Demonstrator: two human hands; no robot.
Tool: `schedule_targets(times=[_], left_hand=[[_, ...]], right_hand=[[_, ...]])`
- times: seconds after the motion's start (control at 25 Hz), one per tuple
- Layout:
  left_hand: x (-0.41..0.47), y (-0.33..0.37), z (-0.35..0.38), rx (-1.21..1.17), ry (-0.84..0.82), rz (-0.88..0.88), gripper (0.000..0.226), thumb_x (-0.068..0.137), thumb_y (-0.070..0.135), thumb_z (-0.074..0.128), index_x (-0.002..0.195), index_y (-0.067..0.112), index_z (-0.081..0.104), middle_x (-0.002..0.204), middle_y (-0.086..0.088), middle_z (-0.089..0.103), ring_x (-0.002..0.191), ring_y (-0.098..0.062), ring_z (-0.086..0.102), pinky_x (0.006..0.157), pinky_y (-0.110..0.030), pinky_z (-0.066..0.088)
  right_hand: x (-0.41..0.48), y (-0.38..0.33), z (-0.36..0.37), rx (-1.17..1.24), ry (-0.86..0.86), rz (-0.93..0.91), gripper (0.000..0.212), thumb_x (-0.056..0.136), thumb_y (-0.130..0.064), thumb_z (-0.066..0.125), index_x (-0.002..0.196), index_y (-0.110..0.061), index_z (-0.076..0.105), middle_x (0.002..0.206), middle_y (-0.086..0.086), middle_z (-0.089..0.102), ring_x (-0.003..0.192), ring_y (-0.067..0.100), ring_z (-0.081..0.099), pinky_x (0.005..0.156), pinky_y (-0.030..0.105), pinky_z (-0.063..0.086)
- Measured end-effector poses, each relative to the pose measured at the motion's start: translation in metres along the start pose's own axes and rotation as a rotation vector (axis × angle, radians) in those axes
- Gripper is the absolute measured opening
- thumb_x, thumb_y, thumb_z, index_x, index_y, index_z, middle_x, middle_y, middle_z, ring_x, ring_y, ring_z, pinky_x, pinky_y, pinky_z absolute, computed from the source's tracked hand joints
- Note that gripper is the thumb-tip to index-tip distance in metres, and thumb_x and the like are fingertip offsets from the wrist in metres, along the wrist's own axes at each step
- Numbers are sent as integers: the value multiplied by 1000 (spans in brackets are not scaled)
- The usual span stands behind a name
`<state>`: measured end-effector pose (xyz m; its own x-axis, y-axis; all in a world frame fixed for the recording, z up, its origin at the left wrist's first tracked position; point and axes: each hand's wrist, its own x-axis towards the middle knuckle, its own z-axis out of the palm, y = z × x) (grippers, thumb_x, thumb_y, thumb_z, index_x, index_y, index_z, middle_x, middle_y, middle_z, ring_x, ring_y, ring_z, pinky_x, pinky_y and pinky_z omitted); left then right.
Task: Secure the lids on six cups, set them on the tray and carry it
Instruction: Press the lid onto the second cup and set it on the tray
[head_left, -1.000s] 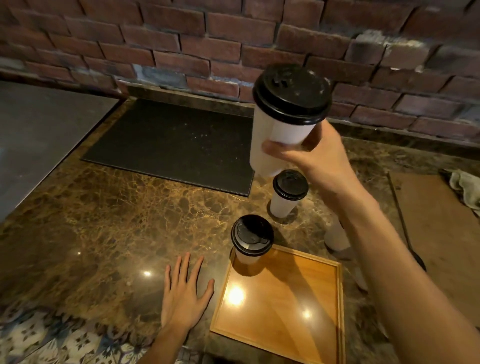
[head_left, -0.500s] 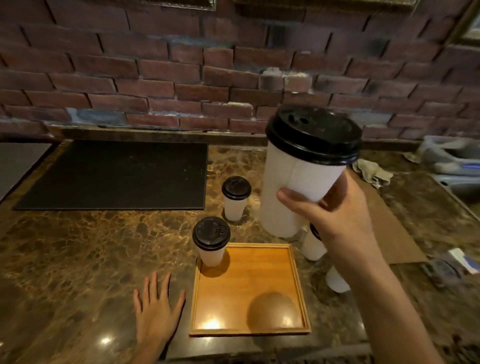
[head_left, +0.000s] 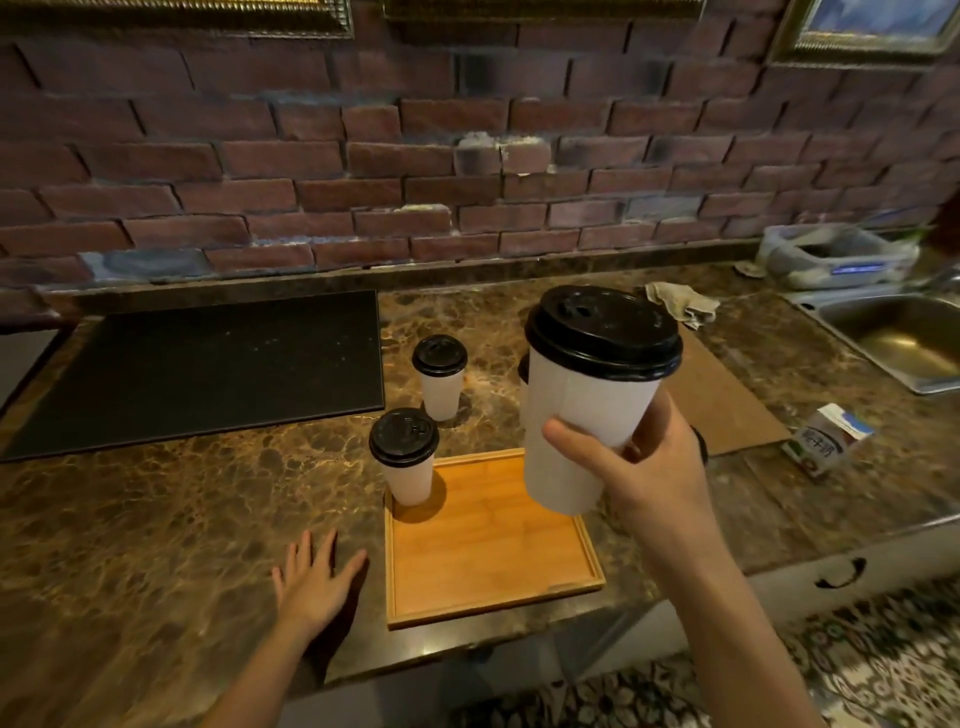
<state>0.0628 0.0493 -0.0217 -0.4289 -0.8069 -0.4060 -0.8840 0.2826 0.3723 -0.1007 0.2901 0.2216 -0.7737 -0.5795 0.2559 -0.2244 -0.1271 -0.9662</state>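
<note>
Right hand grips lidded cup above tray; left hand flat, fingers spread, on counter.

I see a black mat lying flat on the marble table, a crumpled rag near the brick wall, a steel sink at right, and a small carton beside a brown board

Three lidded cups in clear view — held cup, tray-corner cup, far cup — one tray.
</note>
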Motion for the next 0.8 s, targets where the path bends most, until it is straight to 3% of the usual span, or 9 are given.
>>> schedule_targets(times=[0.12,0.2,0.28,0.4,0.48,0.68,0.8], left_hand=[[-21,31,-36,-483,-33,-14,64,93,38,56,147,17,30,155,-12,24,141,-30,25,114,-46,23],[-47,61,-63,-761,9,146,58,92,29,59,144,20,36,150,-8,34,136,-27,35,107,-41,34],[-81,93,-90,-896,-18,415,54,86,29,64,136,30,42,144,3,42,134,-17,39,103,-29,38],[-133,136,-116,-910,-253,827,73,72,50,74,134,40,37,141,17,43,130,2,42,104,-17,39],[-157,157,-119,-853,-302,956,88,67,47,79,140,41,29,143,20,42,131,3,39,103,-15,38],[-176,182,-106,-911,-278,1042,100,62,13,84,140,38,27,132,19,53,126,-5,48,93,-17,46],[-179,178,-96,-925,-204,1051,92,59,12,84,133,32,32,124,25,57,120,-1,54,88,-15,48]], right_hand=[[3,-10,-4,-33,-30,-28,77,58,-45,91,123,-43,50,113,-28,65,103,-5,62,73,10,52],[4,-15,-8,-70,-46,-32,72,57,-44,86,120,-47,49,111,-35,62,102,-12,60,72,7,50],[4,-17,-12,-126,-69,-12,73,55,-49,83,119,-50,47,111,-35,61,103,-14,57,72,6,50],[1,-20,-17,-195,-100,4,72,52,-56,81,115,-54,46,110,-35,60,105,-14,55,74,6,50],[-3,-22,-17,-217,-125,-1,70,51,-57,80,113,-54,46,112,-32,59,107,-12,55,75,9,52],[-14,-26,-19,-184,-189,-11,68,51,-56,81,110,-52,49,108,-30,62,105,-14,55,76,5,48],[-22,-28,-18,-208,-219,-13,70,51,-57,83,113,-49,51,110,-26,63,105,-12,56,78,6,49]])
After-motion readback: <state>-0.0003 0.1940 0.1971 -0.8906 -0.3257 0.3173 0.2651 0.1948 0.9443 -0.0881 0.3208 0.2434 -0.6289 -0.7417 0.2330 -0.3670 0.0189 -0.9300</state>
